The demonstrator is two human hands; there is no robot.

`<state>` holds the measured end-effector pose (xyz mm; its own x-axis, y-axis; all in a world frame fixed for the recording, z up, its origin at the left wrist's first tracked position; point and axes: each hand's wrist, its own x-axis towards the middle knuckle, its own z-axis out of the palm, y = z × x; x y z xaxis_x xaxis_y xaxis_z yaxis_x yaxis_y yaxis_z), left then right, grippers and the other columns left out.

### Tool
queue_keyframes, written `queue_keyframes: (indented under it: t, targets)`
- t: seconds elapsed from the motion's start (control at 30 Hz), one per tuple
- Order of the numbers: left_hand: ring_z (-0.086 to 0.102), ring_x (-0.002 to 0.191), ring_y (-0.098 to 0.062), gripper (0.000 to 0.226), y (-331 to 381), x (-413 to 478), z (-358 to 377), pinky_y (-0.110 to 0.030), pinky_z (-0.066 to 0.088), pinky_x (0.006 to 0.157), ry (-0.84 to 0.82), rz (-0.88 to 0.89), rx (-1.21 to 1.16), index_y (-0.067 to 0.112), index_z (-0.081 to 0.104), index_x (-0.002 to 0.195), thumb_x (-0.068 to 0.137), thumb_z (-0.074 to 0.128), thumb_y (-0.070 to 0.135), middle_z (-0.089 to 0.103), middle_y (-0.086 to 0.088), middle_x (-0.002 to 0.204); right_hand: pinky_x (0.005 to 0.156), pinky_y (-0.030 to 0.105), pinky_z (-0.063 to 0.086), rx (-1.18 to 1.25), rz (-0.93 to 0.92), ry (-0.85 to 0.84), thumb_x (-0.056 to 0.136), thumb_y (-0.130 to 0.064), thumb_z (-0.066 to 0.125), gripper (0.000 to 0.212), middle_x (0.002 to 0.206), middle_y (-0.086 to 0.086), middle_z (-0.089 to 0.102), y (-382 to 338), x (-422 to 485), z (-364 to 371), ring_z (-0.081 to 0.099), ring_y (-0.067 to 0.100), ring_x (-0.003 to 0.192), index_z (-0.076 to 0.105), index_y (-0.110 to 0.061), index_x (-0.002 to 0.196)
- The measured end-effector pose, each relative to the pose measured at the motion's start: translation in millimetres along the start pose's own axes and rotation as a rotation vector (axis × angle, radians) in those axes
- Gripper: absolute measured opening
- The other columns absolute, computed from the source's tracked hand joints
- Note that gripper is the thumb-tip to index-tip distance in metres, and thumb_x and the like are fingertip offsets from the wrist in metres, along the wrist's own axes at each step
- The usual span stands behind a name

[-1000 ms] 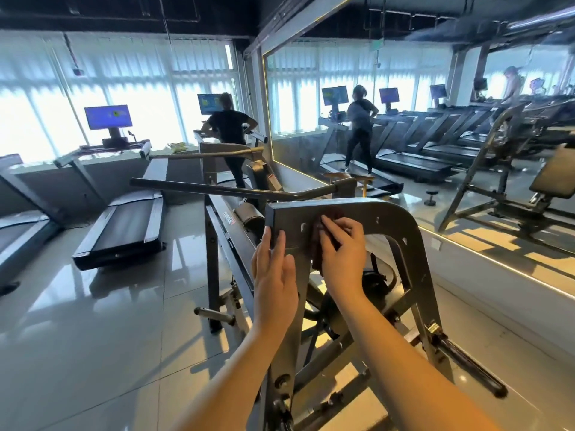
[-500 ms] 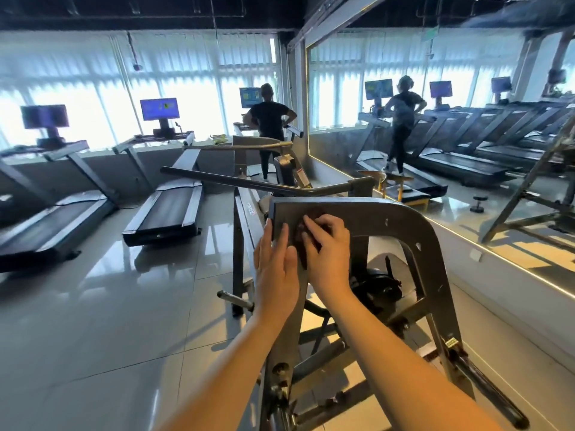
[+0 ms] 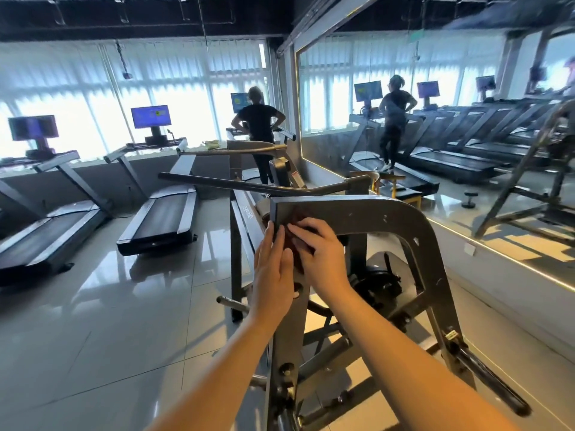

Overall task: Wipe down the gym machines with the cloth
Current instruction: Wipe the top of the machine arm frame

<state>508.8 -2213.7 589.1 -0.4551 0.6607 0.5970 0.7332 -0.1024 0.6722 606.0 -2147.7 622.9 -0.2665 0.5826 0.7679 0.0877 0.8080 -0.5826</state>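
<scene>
**A:** Where's the rag got to?

**B:** The small dark red cloth is bunched under the right hand. It's pressed to the corner of the grey steel arch frame, where the top beam meets the near upright. The fingers are curled over it, so it's gripped as well as pushed. Only a bit pokes out above the knuckles.

**A:** And the other hand?

**B:** The left hand lies flat along the upright's edge, just beside the right. The fingers are straight and it's holding nothing. I'd say it's steadying.

**A:** Anything different from a second ago?

**B:** Very little on the metal. Both hands are on the same patch as before, and the right may have slid down slightly, because more cloth shows above it. What really changed is where the head points. It has swung left, so a second of the black treadmills and its screen have come into view.

**A:** So how's the job going?

**B:** Slowly, I'd guess, since it's one corner being rubbed over and over. The curve of the arch, the far leg and the bars behind are all out of the cloth's reach. The treadmills are well apart from it, and a person in dark clothes is on one. The same goes for the rigs reflected in the wall mirror.
</scene>
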Motion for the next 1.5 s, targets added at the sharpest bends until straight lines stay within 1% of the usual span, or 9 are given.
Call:
queue_keyframes:
  t: [0.17,0.37,0.53,0.73,0.9,1.17,1.27,1.37,1.5]
  targets:
    - [0.002,0.15,0.007,0.046,-2.1,1.6,-0.5,-0.045,0.026,0.122,-0.052,-0.005,0.025,0.064,0.013,0.147,0.109,0.031,0.045,-0.007,0.049,0.152,0.095,0.005,0.041,-0.021,0.231,0.218,0.089,0.0,0.071,0.027,0.111,-0.012,0.061,27.3,4.6,-24.4,0.054,-0.014,0.105,0.078,-0.015,0.11]
    - [0.002,0.146,0.015,0.051,-4.1,1.9,-0.1,-0.029,0.014,0.119,-0.03,-0.009,-0.057,0.044,0.021,0.158,0.107,0.026,0.048,0.002,0.043,0.157,0.101,0.005,0.037,0.002,0.037,0.027,0.09,-0.003,0.071,0.027,0.119,-0.002,0.069,-1.3,2.3,1.1,0.055,0.001,0.113,0.077,-0.016,0.113]
    - [0.003,0.15,0.007,0.05,-5.6,2.2,-2.5,-0.034,0.016,0.121,-0.07,-0.026,-0.022,0.047,0.019,0.157,0.107,0.025,0.049,0.003,0.034,0.162,0.096,0.005,0.041,0.049,0.27,0.25,0.09,-0.001,0.071,0.027,0.11,-0.013,0.064,18.0,6.8,-16.7,0.057,-0.006,0.105,0.078,-0.019,0.108]
    - [0.006,0.148,0.012,0.051,-6.4,-0.6,1.7,-0.027,0.015,0.12,-0.023,-0.018,-0.068,0.045,0.019,0.157,0.107,0.025,0.049,0.008,0.032,0.163,0.104,0.016,0.044,0.075,0.08,-0.014,0.091,-0.003,0.071,0.026,0.117,-0.006,0.069,0.2,0.9,1.7,0.06,0.005,0.114,0.078,-0.017,0.111]
    - [0.007,0.149,0.01,0.05,-6.1,-0.2,-2.0,-0.035,0.02,0.122,-0.051,-0.029,-0.034,0.049,0.019,0.156,0.107,0.025,0.052,0.005,0.038,0.161,0.095,0.003,0.039,0.085,0.292,0.191,0.092,-0.005,0.069,0.027,0.114,-0.015,0.061,16.9,5.5,-19.1,0.053,-0.013,0.107,0.076,-0.021,0.112]
    - [0.021,0.147,0.009,0.048,-3.2,-2.8,-5.6,-0.025,0.03,0.117,0.011,0.003,-0.08,0.048,0.021,0.156,0.109,0.029,0.048,0.017,0.041,0.156,0.105,0.013,0.042,0.081,0.06,-0.077,0.091,-0.004,0.07,0.026,0.118,-0.011,0.066,-4.6,1.3,-2.1,0.059,0.007,0.116,0.078,-0.018,0.111]
    - [0.017,0.149,0.008,0.05,-3.7,-1.8,-5.9,-0.026,0.029,0.115,0.005,-0.003,-0.009,0.047,0.023,0.156,0.107,0.027,0.053,0.011,0.046,0.154,0.102,0.019,0.047,0.097,0.176,0.04,0.091,-0.003,0.07,0.026,0.116,-0.007,0.067,13.6,9.1,-18.3,0.06,0.003,0.112,0.078,-0.02,0.11]
    - [0.017,0.149,0.006,0.052,-0.4,-0.2,-4.4,-0.028,0.029,0.118,0.014,-0.005,0.011,0.042,0.025,0.157,0.106,0.028,0.052,0.011,0.039,0.157,0.099,0.009,0.043,0.112,0.249,0.129,0.094,-0.006,0.068,0.027,0.117,-0.012,0.064,10.5,9.6,-18.6,0.055,-0.009,0.111,0.075,-0.023,0.114]
    - [0.014,0.146,0.01,0.052,7.9,4.2,-6.7,-0.026,0.025,0.119,0.06,-0.016,0.079,0.04,0.025,0.157,0.107,0.04,0.041,0.014,0.034,0.156,0.107,0.029,0.047,0.086,0.107,-0.156,0.094,-0.007,0.068,0.026,0.119,-0.009,0.068,-1.0,7.9,-13.4,0.059,0.007,0.117,0.077,-0.021,0.114]
